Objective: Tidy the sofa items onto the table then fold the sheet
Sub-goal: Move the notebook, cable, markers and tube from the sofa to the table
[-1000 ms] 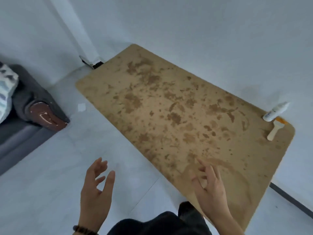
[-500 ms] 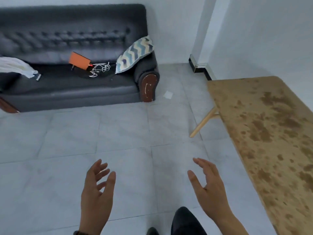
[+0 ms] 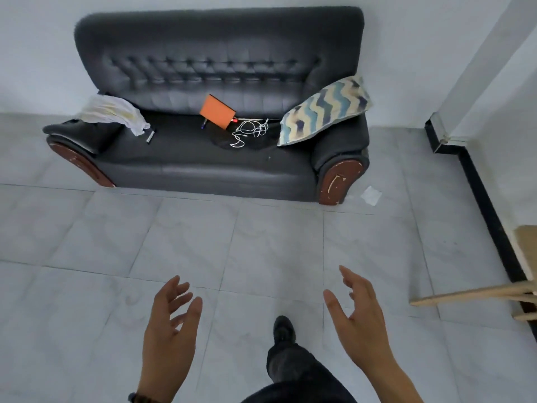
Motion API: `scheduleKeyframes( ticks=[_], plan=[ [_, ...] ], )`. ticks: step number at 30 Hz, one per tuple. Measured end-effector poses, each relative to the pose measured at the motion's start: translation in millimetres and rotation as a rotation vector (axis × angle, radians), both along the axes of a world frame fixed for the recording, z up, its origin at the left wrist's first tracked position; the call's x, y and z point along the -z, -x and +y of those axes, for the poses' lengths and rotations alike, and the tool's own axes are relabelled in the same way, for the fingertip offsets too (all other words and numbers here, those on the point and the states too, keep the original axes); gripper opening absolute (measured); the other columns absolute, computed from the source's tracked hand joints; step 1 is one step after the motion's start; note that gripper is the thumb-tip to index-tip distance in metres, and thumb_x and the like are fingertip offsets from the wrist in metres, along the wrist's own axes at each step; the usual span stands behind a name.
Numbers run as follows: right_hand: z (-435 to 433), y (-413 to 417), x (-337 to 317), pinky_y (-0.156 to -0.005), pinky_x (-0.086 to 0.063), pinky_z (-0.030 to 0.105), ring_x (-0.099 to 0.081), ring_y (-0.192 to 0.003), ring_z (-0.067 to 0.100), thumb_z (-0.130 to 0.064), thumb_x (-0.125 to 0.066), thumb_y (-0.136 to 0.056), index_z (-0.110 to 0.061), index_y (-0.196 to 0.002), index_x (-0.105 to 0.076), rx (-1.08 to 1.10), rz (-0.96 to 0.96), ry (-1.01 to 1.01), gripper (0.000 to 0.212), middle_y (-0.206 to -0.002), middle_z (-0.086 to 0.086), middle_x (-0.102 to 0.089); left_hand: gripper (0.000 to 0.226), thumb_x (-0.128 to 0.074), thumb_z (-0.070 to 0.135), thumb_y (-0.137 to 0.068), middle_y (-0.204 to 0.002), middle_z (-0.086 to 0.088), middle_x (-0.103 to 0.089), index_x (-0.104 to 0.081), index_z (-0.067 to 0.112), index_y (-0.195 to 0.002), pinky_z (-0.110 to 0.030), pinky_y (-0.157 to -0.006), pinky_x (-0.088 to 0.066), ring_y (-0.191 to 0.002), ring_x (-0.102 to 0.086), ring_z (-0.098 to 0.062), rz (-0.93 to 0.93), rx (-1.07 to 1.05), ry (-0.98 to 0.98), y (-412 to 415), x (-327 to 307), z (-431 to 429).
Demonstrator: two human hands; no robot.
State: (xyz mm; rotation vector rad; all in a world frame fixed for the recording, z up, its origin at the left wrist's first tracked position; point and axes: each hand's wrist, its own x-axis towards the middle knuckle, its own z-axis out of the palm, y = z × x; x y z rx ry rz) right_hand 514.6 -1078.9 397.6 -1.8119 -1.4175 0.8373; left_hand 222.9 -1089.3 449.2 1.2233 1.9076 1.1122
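A dark grey sofa (image 3: 203,167) stands against the far wall. On its seat lie an orange notebook (image 3: 217,111), a tangled white cable (image 3: 250,131), a pen (image 3: 204,123) and a small dark stick-shaped item (image 3: 150,136). A crumpled white sheet (image 3: 112,112) hangs over the left armrest. A zigzag-patterned cushion (image 3: 324,109) leans on the right armrest. My left hand (image 3: 170,330) and my right hand (image 3: 359,321) hover empty over the floor, fingers relaxed, well short of the sofa.
The wooden table's corner and leg (image 3: 470,293) show at the right edge. A scrap of white paper (image 3: 371,195) lies on the grey tiled floor beside the sofa's right arm. A black skirting (image 3: 488,205) runs along the right wall. My leg and shoe (image 3: 284,330) step forward.
The view has swung from the table to face the sofa squarely, and it now looks closer. Both hands stay empty and spread in front of me.
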Motion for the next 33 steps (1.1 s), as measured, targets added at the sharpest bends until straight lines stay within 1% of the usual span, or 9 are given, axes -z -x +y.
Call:
scheduleKeyframes(
  ticks=[2, 4, 7, 11, 15, 20, 24, 29, 33],
  plan=[
    [65, 15, -15, -0.092, -0.037, 0.015, -0.038, -0.114, -0.021, -0.053, -0.052, -0.091, -0.065, -0.129, -0.025, -0.058, -0.019, -0.037, 0.048, -0.124, -0.047, -0.028, 0.046, -0.064, 0.021, -0.089, -0.117, 0.016, -0.061, -0.046, 0.032, -0.130, -0.008, -0.072, -0.048, -0.106, -0.058, 0.006, 0.014, -0.009, -0.031, 13, -15, 51],
    [125, 32, -29, -0.098, -0.039, 0.020, -0.043, -0.117, -0.009, -0.052, -0.051, -0.091, -0.049, -0.136, -0.033, -0.116, -0.040, -0.050, 0.049, -0.130, -0.033, -0.034, 0.047, -0.062, 0.022, -0.090, -0.119, 0.016, -0.059, -0.044, 0.030, -0.133, -0.013, -0.074, -0.046, -0.108, -0.058, 0.002, 0.018, -0.034, -0.044, 26, -25, 95],
    [202, 58, -43, -0.101, -0.039, 0.023, -0.044, -0.121, -0.001, -0.057, -0.046, -0.089, -0.038, -0.139, -0.039, -0.191, -0.065, -0.059, 0.054, -0.135, -0.022, -0.039, 0.048, -0.061, 0.024, -0.090, -0.121, 0.015, -0.057, -0.043, 0.029, -0.134, -0.013, -0.076, -0.044, -0.107, -0.057, 0.003, 0.010, -0.084, -0.056, 40, -30, 154],
    [293, 87, -33, -0.096, -0.038, 0.017, -0.046, -0.117, -0.003, -0.059, -0.045, -0.090, -0.042, -0.135, -0.040, -0.251, -0.087, -0.049, 0.048, -0.129, -0.028, -0.040, 0.049, -0.062, 0.025, -0.090, -0.124, 0.012, -0.057, -0.043, 0.028, -0.135, -0.019, -0.080, -0.044, -0.110, -0.057, -0.001, -0.005, -0.134, -0.040, 65, -12, 238],
    [390, 115, -13, -0.097, -0.041, 0.021, -0.046, -0.116, -0.002, -0.051, -0.052, -0.092, -0.042, -0.134, -0.041, -0.221, -0.112, -0.009, 0.044, -0.126, -0.027, -0.041, 0.048, -0.061, 0.023, -0.090, -0.126, 0.009, -0.057, -0.044, 0.026, -0.135, -0.019, -0.080, -0.044, -0.111, -0.058, -0.006, -0.033, -0.154, -0.024, 96, 10, 343],
    [514, 151, -19, -0.099, -0.042, 0.024, -0.047, -0.119, 0.000, -0.047, -0.055, -0.091, -0.044, -0.133, -0.042, -0.196, -0.108, 0.005, 0.043, -0.129, -0.025, -0.043, 0.045, -0.060, 0.023, -0.092, -0.126, 0.011, -0.055, -0.043, 0.030, -0.133, -0.013, -0.079, -0.043, -0.109, -0.055, 0.002, -0.047, -0.095, -0.003, 131, 10, 493],
    [605, 170, -34, -0.093, -0.038, 0.015, -0.044, -0.118, -0.009, -0.039, -0.059, -0.092, -0.044, -0.130, -0.044, -0.157, -0.073, -0.013, 0.041, -0.126, -0.023, -0.046, 0.046, -0.060, 0.020, -0.092, -0.123, 0.010, -0.055, -0.044, 0.021, -0.135, -0.015, -0.082, -0.045, -0.108, -0.054, 0.001, 0.007, 0.008, -0.003, 146, -6, 609],
    [713, 191, -29, -0.084, -0.036, 0.002, -0.043, -0.118, -0.013, -0.036, -0.062, -0.091, -0.046, -0.129, -0.046, -0.084, -0.003, -0.012, 0.042, -0.125, -0.034, -0.041, 0.048, -0.062, 0.020, -0.091, -0.122, 0.017, -0.054, -0.044, 0.024, -0.135, -0.018, -0.084, -0.046, -0.111, -0.054, 0.002, 0.019, 0.109, -0.013, 152, -6, 736],
    [801, 201, -8, -0.091, -0.029, -0.002, -0.043, -0.119, -0.011, -0.034, -0.062, -0.092, -0.038, -0.130, -0.050, -0.071, 0.031, 0.056, 0.040, -0.124, -0.031, -0.043, 0.046, -0.062, 0.019, -0.092, -0.123, 0.014, -0.055, -0.046, 0.025, -0.134, -0.019, -0.085, -0.045, -0.110, -0.053, 0.004, -0.006, 0.098, 0.077, 153, 16, 821]
  ],
)
